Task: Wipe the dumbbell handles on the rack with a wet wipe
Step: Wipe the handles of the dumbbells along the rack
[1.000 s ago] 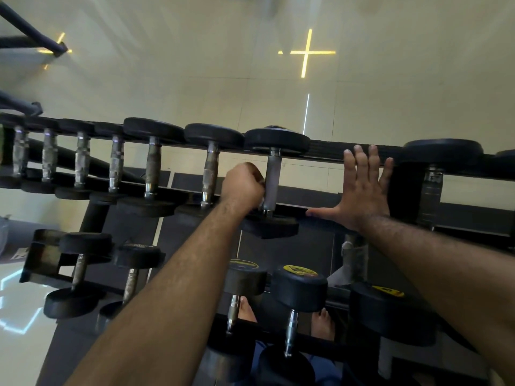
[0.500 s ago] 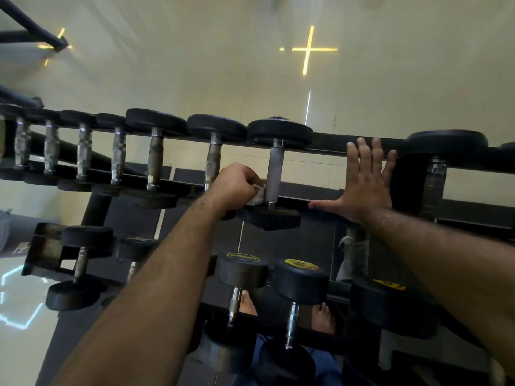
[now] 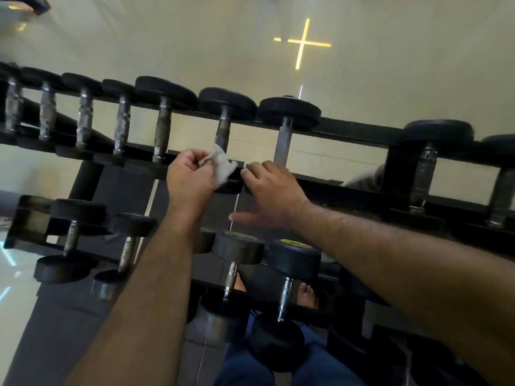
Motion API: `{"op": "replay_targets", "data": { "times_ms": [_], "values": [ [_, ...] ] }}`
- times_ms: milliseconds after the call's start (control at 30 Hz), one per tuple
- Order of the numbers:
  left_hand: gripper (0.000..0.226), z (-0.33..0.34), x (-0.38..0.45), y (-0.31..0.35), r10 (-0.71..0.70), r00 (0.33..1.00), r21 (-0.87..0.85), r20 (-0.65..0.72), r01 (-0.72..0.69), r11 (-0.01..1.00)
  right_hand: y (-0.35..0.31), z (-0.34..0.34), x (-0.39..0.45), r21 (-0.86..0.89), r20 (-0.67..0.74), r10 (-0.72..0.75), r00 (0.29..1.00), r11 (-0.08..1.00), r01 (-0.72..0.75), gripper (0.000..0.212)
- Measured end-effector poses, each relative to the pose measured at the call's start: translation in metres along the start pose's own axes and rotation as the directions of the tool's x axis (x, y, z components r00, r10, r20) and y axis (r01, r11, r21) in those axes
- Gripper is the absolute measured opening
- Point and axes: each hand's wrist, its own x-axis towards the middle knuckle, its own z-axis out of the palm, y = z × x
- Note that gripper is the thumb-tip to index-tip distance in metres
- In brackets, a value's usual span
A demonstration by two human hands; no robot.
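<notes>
1. The left hand (image 3: 189, 176) is pinching the wet wipe (image 3: 223, 167) just beside a top-row dumbbell handle (image 3: 223, 132), likely regripping it.
2. The right hand (image 3: 271, 188), fingers relaxed, is resting on the rack (image 3: 359, 129), probably steadying.

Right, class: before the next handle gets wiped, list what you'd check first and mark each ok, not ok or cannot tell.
1. Wet wipe in the left hand: ok, pinched.
2. Wipe on a handle: not ok, held just off the dumbbell handle.
3. Right hand free: ok, holds nothing, by the rack rail.
4. Next handle reachable: ok, nothing covers it.
5. Wipe wet enough: cannot tell.
</notes>
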Motion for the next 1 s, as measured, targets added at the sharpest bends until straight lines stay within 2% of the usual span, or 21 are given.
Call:
{"op": "replay_targets", "data": {
  "times_ms": [33,100,167,233,333,433,633,767,867,1000],
  "values": [
    [0.007,-0.005,-0.003,0.000,-0.007,1.000,-0.023,-0.021,0.006,1.000,-0.013,-0.002,0.009,-0.078,0.115,0.053,0.992,0.996,-0.044,0.087],
    [0.013,-0.014,-0.010,0.000,-0.013,0.998,-0.043,-0.056,0.011,0.999,-0.030,-0.006,0.028,-0.194,0.260,0.202,0.944,0.969,-0.154,0.066],
    [0.012,-0.023,-0.014,0.001,-0.014,0.997,-0.068,-0.080,0.009,0.998,-0.039,-0.009,0.044,-0.307,0.330,0.280,0.901,0.935,-0.178,0.042],
    [0.011,-0.031,-0.015,0.000,-0.010,0.997,-0.074,-0.078,0.004,0.997,-0.042,-0.008,0.054,-0.361,0.338,0.313,0.887,0.914,-0.185,0.028],
    [0.003,-0.040,-0.016,-0.004,0.014,0.998,-0.034,-0.061,-0.016,0.999,-0.042,-0.005,0.053,-0.339,0.280,0.289,0.915,0.922,-0.187,0.016],
    [0.002,-0.043,-0.016,-0.007,0.031,0.998,-0.017,-0.054,-0.032,0.999,-0.031,-0.005,0.042,-0.265,0.232,0.229,0.946,0.950,-0.165,0.013],
    [0.003,-0.036,-0.018,-0.008,0.070,0.996,-0.025,-0.059,-0.072,0.997,0.024,0.009,-0.001,-0.042,0.010,0.045,0.999,0.998,-0.044,0.036],
    [0.003,-0.025,-0.021,-0.006,0.092,0.994,-0.037,-0.062,-0.094,0.995,0.045,0.016,-0.003,0.102,-0.164,-0.052,0.985,0.992,0.070,0.045],
    [0.003,-0.018,-0.019,-0.007,0.074,0.995,-0.056,-0.063,-0.078,0.995,0.046,0.031,0.000,0.146,-0.262,-0.106,0.959,0.978,0.148,0.047],
    [0.006,-0.006,-0.021,-0.005,0.067,0.996,-0.046,-0.055,-0.069,0.997,0.053,0.044,-0.004,0.186,-0.299,-0.176,0.938,0.953,0.239,0.046]
  ]
}}
